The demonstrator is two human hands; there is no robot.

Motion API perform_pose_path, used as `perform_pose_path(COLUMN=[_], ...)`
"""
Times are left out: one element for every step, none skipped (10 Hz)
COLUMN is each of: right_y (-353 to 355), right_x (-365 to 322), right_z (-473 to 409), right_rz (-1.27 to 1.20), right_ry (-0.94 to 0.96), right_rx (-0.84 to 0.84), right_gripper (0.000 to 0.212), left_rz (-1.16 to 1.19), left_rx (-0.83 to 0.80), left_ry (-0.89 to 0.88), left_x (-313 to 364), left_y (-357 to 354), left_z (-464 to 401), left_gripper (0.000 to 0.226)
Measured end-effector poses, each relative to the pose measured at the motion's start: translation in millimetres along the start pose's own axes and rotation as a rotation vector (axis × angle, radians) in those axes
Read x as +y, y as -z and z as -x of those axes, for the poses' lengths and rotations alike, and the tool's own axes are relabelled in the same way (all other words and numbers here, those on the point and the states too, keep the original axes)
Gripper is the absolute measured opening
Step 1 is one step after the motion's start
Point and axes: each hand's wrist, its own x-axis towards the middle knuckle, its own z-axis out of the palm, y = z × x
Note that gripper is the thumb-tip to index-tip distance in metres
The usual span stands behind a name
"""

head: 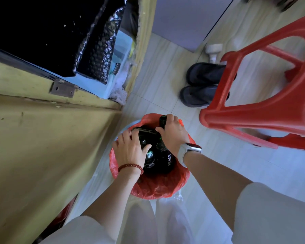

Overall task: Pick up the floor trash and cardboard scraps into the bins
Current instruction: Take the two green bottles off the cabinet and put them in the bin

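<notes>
Pale floor tiles (165, 64) ran between the yellow wooden door (42, 147) on our left and the red plastic stool (264, 106) on our right. Our left hand (130, 149) pressed on dark glass bottles (151, 159) crowded in the red-bagged bin (158, 187); whether it gripped one, we could not tell. Between our hands a flat dark scrap (144, 131) lay crosswise, ends toward each hand. Our right hand (173, 132) closed around an upright bottle neck (163, 120), nearest the far rim.

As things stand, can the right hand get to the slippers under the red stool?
Probably not directly: the right hand grips a dark bottle in the red-bagged bin, and the stool's leg crosses the slippers.
</notes>
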Motion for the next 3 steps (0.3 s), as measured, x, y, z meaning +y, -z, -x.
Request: perform_pose_path(right_y=[-8, -6, 8], right_x=[-1, -3, -5], right_z=[1, -3, 1], right_rz=[0.046, 0.047, -0.039], right_ry=[0.0, -0.027, -0.047], right_rx=[0.079, 0.047, -0.086], right_gripper=[0.047, 0.06, 0.07], left_rz=[0.013, 0.171, 0.246], left_rx=[-0.014, -0.119, -0.268], left_ry=[0.006, -0.007, 0.009], left_x=[1, -2, -6], left_y=[-5, -9, 7], left_z=[0, -1, -4], left_gripper=[0.072, 0.074, 0.071])
